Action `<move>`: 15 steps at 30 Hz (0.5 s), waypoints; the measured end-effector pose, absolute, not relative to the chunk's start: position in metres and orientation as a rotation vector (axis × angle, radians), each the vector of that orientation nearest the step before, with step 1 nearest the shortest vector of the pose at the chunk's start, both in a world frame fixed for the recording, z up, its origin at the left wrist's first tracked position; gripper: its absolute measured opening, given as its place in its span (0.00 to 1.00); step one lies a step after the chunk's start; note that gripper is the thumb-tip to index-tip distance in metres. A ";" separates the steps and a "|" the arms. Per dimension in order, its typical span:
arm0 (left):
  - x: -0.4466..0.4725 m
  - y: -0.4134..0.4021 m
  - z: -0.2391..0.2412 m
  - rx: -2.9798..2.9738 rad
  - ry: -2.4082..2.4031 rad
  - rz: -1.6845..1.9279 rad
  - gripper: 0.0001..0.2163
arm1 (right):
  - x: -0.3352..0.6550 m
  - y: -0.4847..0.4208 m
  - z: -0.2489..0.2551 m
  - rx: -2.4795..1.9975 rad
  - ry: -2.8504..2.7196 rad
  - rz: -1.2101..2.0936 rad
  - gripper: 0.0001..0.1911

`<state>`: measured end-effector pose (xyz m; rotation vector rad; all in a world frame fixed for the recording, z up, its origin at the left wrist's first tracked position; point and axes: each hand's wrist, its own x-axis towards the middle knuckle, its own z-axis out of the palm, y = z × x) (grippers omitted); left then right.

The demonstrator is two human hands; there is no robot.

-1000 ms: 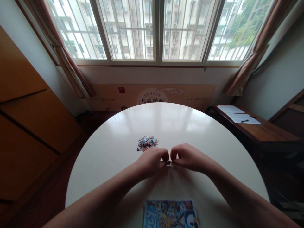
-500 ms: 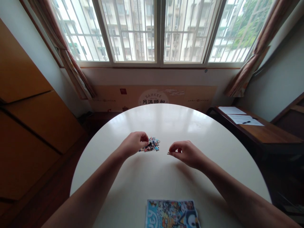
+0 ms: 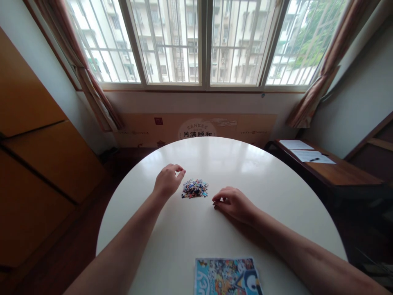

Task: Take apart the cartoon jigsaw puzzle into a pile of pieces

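Note:
A small heap of jigsaw puzzle pieces (image 3: 195,188) in mixed colours lies near the middle of the white round table (image 3: 172,246). Just left of the heap and slightly above the tabletop is my left hand (image 3: 168,180), thumb and forefinger drawn together at the tips; whatever they may pinch is too small to make out. My right hand (image 3: 235,203) rests low to the right of the heap, its fingertips closed on a small puzzle piece (image 3: 214,204) at the table surface. Closer to me lies a colourful printed picture sheet (image 3: 229,276), partly cut off by the bottom edge.
A wooden side table (image 3: 346,168) with papers (image 3: 313,156) and a dark pen-like item stands at the right. Beyond the table, a printed cardboard panel (image 3: 138,127) leans below the barred window (image 3: 175,45). Orange-brown cabinets (image 3: 39,164) stand on the left.
My left hand has moved away from the heap, up and to the left, uncovering the pieces. My right hand has lowered slightly toward the tabletop with its piece. The view has shifted a little.

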<state>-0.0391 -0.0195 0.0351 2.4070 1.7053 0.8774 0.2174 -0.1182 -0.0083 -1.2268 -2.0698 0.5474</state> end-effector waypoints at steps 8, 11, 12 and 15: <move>-0.042 0.002 0.000 2.405 1.653 0.834 0.14 | 0.201 -0.113 -0.017 -1.283 -2.056 0.305 0.06; -0.038 0.001 -0.005 2.407 1.658 0.741 0.15 | 0.195 -0.109 -0.019 -1.426 -2.083 0.181 0.08; -0.037 0.001 -0.006 2.412 1.666 0.711 0.16 | 0.193 -0.107 -0.019 -1.466 -2.096 0.154 0.10; -0.037 -0.002 -0.006 2.437 1.717 0.619 0.18 | 0.185 -0.101 -0.018 -1.548 -2.120 0.112 0.20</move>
